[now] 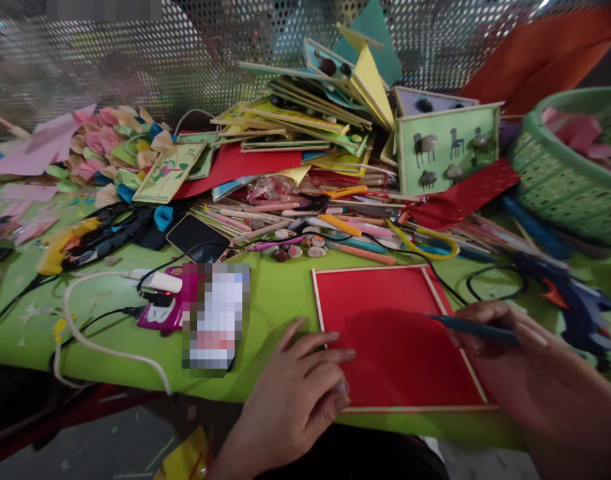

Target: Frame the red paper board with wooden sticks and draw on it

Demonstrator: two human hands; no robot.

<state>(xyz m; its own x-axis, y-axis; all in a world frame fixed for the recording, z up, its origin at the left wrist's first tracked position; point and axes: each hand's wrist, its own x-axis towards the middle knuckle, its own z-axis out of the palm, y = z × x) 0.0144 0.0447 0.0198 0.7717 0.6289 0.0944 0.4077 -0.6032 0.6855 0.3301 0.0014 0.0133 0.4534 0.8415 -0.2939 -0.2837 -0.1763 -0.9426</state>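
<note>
A red board [385, 353] edged with thin pale strips lies at the front of the green table [270, 307]. Resting on its left edge is my left hand [305, 380], with the fingers spread and nothing visibly held. At the board's right side, my right hand [520, 360] grips a slim blue pen [472, 328]. The pen's tip points left over the upper right of the red surface; whether it touches cannot be seen. No drawn marks can be made out on the board.
A phone [216, 320] and a purple power strip [160, 312] with cables sit left. A blue glue gun [575, 293] and green basket [565, 180] are at right. Behind are pebbles [315, 251], pens, stacked boards [285, 127] and a framed pebble picture [448, 150].
</note>
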